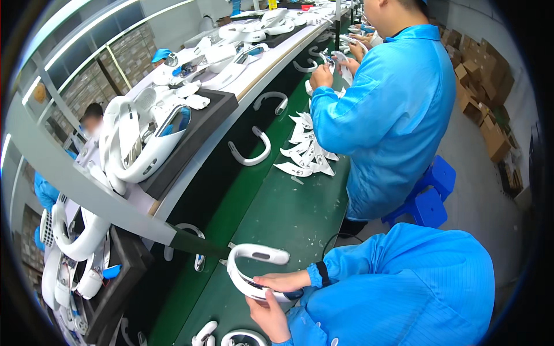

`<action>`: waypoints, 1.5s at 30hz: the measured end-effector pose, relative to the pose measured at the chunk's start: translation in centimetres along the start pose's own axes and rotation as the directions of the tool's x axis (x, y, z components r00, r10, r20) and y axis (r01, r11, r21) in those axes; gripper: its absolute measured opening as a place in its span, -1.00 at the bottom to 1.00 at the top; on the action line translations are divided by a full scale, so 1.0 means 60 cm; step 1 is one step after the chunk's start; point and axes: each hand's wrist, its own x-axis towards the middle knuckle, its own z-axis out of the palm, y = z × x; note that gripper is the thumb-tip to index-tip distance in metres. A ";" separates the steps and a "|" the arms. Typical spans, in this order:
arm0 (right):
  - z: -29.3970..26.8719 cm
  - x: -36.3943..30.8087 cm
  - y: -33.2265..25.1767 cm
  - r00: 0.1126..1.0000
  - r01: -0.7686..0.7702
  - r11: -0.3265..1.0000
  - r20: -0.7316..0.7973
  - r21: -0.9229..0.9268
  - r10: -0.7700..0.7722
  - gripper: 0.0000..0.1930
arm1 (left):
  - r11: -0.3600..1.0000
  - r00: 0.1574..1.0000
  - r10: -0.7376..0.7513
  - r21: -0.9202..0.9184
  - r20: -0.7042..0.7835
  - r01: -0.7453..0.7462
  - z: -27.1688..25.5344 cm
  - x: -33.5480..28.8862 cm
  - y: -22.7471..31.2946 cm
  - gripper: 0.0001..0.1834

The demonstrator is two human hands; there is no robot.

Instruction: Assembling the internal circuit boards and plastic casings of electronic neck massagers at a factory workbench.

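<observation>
A white U-shaped neckband device [238,279] is held over the green belt, its curve toward the left. My left hand [269,318] grips its lower arm from below, thumb at the edge. My right hand [284,281], with a black wristband [322,273], lies over that same arm, fingers pressed together on it near a dark opened part. What is under those fingers is hidden. A dark blue, shiny piece [294,294] shows at the arm's end. Below, near the lower edge, are another neckband [245,334] and a small white part [205,333].
The green conveyor belt [277,213] runs away from me, bearing a pile of white curved covers [309,151]. A grey post [86,173] crosses the left side. White neckbands [138,138] fill black trays alongside. Ahead stands a co-worker [392,98]; blue stools [428,199] are behind.
</observation>
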 end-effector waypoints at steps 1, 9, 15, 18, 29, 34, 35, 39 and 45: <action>-0.005 -0.001 -0.011 0.996 -0.060 0.998 0.061 0.020 0.059 -0.48 | 1.000 0.998 -0.028 -0.013 -0.056 0.027 0.005 -0.003 0.026 -0.34; -0.001 -0.007 -0.030 0.985 0.089 0.996 0.150 0.003 -0.088 -0.49 | 0.995 0.987 0.060 -0.065 -0.149 -0.071 -0.023 0.005 0.022 -0.27; -0.041 0.015 0.021 0.936 -0.309 0.799 0.312 0.516 0.161 -0.57 | 0.919 0.998 -0.011 -0.395 -0.058 -0.013 -0.020 0.005 -0.016 -0.31; -0.045 0.034 0.012 0.837 -0.547 0.609 0.372 0.574 0.401 -0.67 | 0.848 0.995 -0.101 -0.523 0.002 0.087 -0.007 0.003 -0.024 -0.40; -0.030 0.024 0.014 0.896 -0.442 0.531 0.378 0.723 0.233 -0.54 | 0.650 0.975 -0.164 -0.760 -0.149 -0.007 -0.064 -0.009 -0.081 -0.44; -0.023 0.030 -0.003 0.900 -0.415 0.615 0.404 0.671 0.166 -0.49 | 0.706 0.986 -0.044 -0.704 -0.161 -0.083 -0.053 -0.014 -0.012 -0.47; -0.018 0.013 -0.047 0.963 -0.267 0.779 0.126 0.568 0.238 -0.51 | 0.759 0.973 -0.037 -0.640 -0.226 -0.120 -0.043 -0.001 -0.019 -0.45; -0.022 0.007 -0.059 0.962 -0.273 0.808 0.170 0.521 0.216 -0.48 | 0.776 0.976 -0.040 -0.622 -0.212 -0.104 -0.032 0.025 -0.030 -0.29; 0.003 0.005 -0.075 0.960 -0.271 0.913 0.160 0.304 0.231 -0.50 | 0.975 0.925 0.087 -0.159 -0.370 -0.155 -0.019 0.006 -0.012 -0.23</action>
